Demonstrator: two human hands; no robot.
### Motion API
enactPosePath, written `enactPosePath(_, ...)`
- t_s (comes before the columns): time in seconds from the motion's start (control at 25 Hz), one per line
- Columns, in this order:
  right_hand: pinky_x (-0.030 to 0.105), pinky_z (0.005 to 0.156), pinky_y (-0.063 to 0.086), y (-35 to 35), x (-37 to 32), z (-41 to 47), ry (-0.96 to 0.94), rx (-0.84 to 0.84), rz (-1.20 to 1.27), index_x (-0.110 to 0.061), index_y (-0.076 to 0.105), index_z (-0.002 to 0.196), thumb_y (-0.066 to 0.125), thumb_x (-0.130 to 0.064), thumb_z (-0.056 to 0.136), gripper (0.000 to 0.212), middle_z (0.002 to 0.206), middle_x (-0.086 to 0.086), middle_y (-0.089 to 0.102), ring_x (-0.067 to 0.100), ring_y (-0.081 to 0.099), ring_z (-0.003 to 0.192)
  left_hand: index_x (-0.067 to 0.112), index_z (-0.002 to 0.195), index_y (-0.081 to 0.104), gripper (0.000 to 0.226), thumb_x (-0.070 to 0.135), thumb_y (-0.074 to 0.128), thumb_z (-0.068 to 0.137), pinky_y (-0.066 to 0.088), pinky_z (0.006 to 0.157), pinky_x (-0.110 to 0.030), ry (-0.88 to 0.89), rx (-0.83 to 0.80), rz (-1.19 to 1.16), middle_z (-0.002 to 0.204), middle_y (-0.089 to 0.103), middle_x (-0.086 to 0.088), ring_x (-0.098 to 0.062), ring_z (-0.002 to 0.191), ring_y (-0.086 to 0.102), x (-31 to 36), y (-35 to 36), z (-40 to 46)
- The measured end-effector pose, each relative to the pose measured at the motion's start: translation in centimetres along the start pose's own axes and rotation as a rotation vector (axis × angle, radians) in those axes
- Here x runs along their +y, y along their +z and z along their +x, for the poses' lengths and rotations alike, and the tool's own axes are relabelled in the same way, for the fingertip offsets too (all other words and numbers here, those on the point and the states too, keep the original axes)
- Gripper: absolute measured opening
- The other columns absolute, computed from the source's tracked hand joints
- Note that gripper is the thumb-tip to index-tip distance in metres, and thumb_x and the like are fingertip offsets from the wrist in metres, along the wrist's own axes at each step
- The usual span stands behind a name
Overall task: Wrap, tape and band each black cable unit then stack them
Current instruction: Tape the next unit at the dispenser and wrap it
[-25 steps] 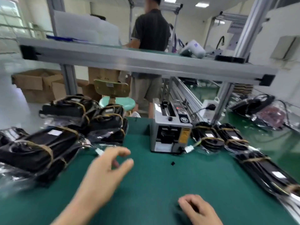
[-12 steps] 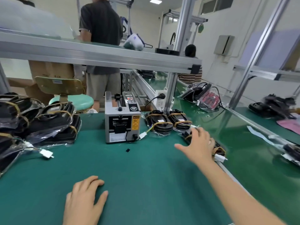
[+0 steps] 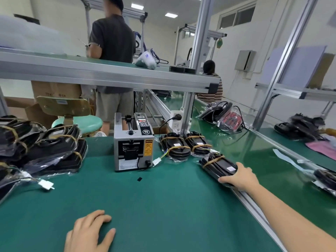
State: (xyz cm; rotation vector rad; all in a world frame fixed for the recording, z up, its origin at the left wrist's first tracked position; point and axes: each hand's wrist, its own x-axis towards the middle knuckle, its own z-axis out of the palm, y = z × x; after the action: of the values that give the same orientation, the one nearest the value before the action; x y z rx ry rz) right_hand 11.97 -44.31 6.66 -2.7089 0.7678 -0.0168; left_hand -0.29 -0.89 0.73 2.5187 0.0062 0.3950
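Note:
My right hand [image 3: 240, 177] grips the near end of a black cable unit [image 3: 218, 165] that lies in clear wrap with a tan rubber band, at the right edge of the green table [image 3: 163, 197]. Two more banded black units [image 3: 179, 147] [image 3: 198, 144] lie just behind it. My left hand [image 3: 89, 231] rests flat on the table near the front edge and holds nothing. A stack of wrapped, banded black units [image 3: 45, 150] fills the left side, with a white connector [image 3: 46, 184] trailing from it.
A grey tape dispenser [image 3: 133, 142] stands mid-table, plugged into a white socket [image 3: 176, 119]. An aluminium shelf rail [image 3: 109, 73] crosses overhead. A metal rail [image 3: 254, 206] bounds the table's right edge, with more wrapped items [image 3: 325, 179] beyond. A person [image 3: 112, 57] stands behind a green stool [image 3: 81, 122].
My view swung right. My right hand reached forward to the right and took hold of the black unit at the table's edge. My left hand came down flat on the table.

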Motion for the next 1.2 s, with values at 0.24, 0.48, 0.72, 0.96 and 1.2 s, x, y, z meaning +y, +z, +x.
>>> enactPosePath(0.24, 0.022, 0.101, 0.034, -2.2, 0.3, -9.4, -0.609, -0.018, -0.025, -0.036, 0.025, 0.145, 0.075, -0.064, 0.043, 0.117, 0.141, -0.007, 0.032, 0.013, 0.036, 0.127, 0.043, 0.100, 0.053, 0.042, 0.065, 0.050, 0.064, 0.047, 0.075, -0.049, 0.265, 0.238, -0.149, 0.122, 0.042, 0.043, -0.024, 0.099, 0.054, 2.0, -0.4, 0.9)
enactPosePath(0.48, 0.033, 0.107, 0.036, -2.5, -10.5, -17.8, -1.582, 0.198, -0.284, -0.024, 0.038, 0.140, 0.070, -0.038, 0.064, 0.084, 0.139, 0.008, 0.037, 0.029, 0.036, 0.126, 0.054, 0.137, 0.025, 0.106, 0.052, 0.076, 0.045, 0.033, 0.102, -0.016, 0.461, -0.373, -0.150, 0.138, 0.042, 0.026, 0.003, 0.125, 0.041, 8.5, -4.4, 5.5)
enactPosePath(0.72, 0.024, 0.116, 0.017, -5.6, -16.1, -17.8, -1.458, -0.015, 0.068, -0.027, 0.024, 0.149, 0.080, -0.052, 0.065, 0.104, 0.150, -0.004, 0.030, 0.012, 0.026, 0.140, 0.044, 0.097, 0.068, 0.080, 0.031, 0.085, 0.020, 0.049, 0.069, -0.009, 0.170, -0.136, -0.599, 0.085, 0.074, 0.013, 0.003, 0.076, 0.067, 3.3, -6.6, 7.3)
enactPosePath(0.96, 0.036, 0.101, 0.043, -3.2, -21.4, -16.6, -0.927, -0.784, 0.527, -0.014, 0.061, 0.124, 0.063, -0.017, 0.091, 0.034, 0.116, -0.001, 0.064, 0.012, 0.056, 0.107, 0.016, 0.109, 0.069, 0.092, 0.021, 0.091, 0.019, 0.055, 0.073, -0.027, 0.032, 0.058, -0.842, 0.094, 0.075, 0.002, -0.008, 0.084, 0.068, -0.3, -4.8, 4.7)
enactPosePath(1.2, 0.027, 0.071, 0.045, -1.9, -25.8, -17.5, -0.919, -0.705, 0.617, -0.016, 0.075, 0.075, 0.072, -0.019, 0.082, 0.008, 0.072, -0.001, 0.067, 0.009, 0.057, 0.072, 0.008, 0.106, 0.067, 0.080, -0.002, 0.084, 0.028, 0.053, 0.068, -0.013, -0.062, 0.150, -1.012, 0.086, 0.075, 0.007, 0.000, 0.074, 0.068, -0.2, -3.8, 4.1)
